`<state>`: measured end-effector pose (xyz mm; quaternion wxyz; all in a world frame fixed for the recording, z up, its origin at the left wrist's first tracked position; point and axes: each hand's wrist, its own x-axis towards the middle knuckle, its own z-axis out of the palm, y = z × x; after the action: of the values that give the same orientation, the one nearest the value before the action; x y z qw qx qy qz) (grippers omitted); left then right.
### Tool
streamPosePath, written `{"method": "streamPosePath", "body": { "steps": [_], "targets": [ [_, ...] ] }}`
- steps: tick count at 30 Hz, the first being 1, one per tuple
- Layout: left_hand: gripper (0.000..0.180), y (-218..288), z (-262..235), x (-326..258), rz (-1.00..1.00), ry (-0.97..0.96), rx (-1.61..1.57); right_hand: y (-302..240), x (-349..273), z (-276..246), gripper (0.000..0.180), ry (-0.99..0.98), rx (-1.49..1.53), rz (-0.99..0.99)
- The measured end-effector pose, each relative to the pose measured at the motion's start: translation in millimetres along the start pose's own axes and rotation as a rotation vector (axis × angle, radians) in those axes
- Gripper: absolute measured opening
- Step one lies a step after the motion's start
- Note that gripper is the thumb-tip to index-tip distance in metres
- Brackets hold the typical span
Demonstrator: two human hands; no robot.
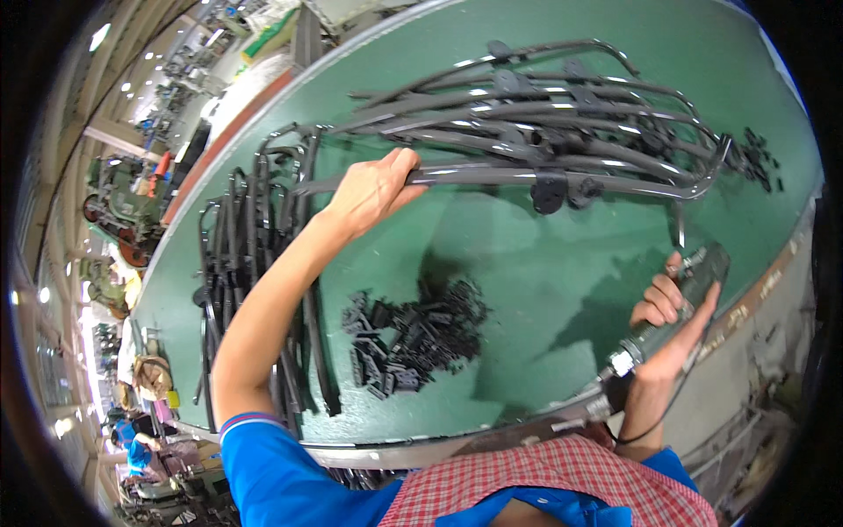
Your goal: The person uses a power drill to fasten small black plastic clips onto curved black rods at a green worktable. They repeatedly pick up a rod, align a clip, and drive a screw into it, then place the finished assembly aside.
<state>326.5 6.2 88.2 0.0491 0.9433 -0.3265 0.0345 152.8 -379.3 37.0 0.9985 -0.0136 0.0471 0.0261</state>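
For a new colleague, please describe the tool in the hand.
At the green table, on the right, find the right hand. It holds the tool: unlike the bent tubes beyond, it has a thick dark body and one thin metal bit.

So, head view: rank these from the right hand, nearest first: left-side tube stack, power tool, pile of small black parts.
From the right hand:
1. Power tool: in that hand's grip.
2. Pile of small black parts: to the hand's left, on the green table.
3. Left-side tube stack: farther left, beyond the pile.
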Motion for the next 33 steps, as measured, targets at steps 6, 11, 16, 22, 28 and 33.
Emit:
{"method": "streamPosePath", "body": {
  "steps": [6, 11, 16, 22, 28, 33],
  "targets": [
    [0.024, 142, -7, -82, -0.125, -0.03, -0.187, 18, -15, 20, 0.064, -0.051, 0.054, 0.022],
    [0.03, 216, 28, -179, -0.398, 0.137, -0.403, 29, -27, 25, 0.06, -0.09, -0.005, 0.077],
    [0.03, 244, 75, -220, -0.504, 0.32, -0.435, 59, -23, 22, 0.061, -0.116, -0.017, 0.198],
    [0.029, 234, 95, -188, -0.419, 0.432, -0.394, 107, -37, 2, 0.069, 0.111, -0.191, 0.29],
    [0.028, 231, 87, -193, -0.441, 0.358, -0.536, 123, -44, -13, 0.073, 0.194, -0.383, 0.266],
    [0.016, 194, 76, -229, -0.645, 0.527, -0.506, 125, -48, -8, 0.076, 0.233, -0.447, 0.23]
  ]
}}
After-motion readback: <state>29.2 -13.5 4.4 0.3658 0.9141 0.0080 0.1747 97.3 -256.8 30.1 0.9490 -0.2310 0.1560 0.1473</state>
